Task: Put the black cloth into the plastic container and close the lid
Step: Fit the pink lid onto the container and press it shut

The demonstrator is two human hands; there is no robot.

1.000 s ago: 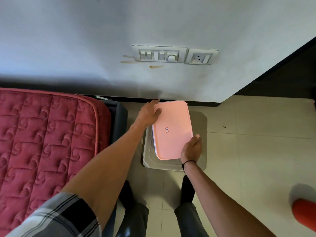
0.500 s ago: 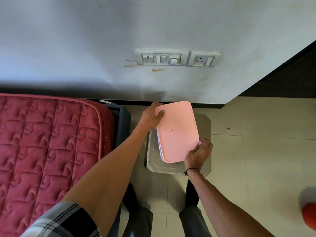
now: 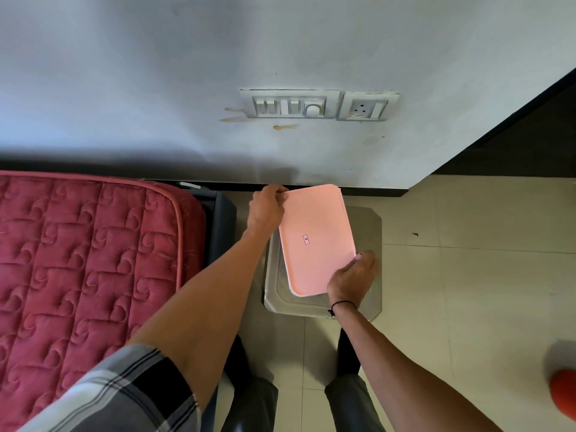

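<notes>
Container: the pink lid covers your plastic container almost fully; only a pale sliver shows at the near left edge.
Black cloth: out of sight, so you cannot tell whether it lies inside.
Fingers: your left hand and right hand hide their fingertips under the lid's corners.
Lid sticker: the print on the small label is too small to read.
Stool: its grey top is largely covered (legs hidden).
Red object: cut off by the right edge, unidentifiable.
</notes>
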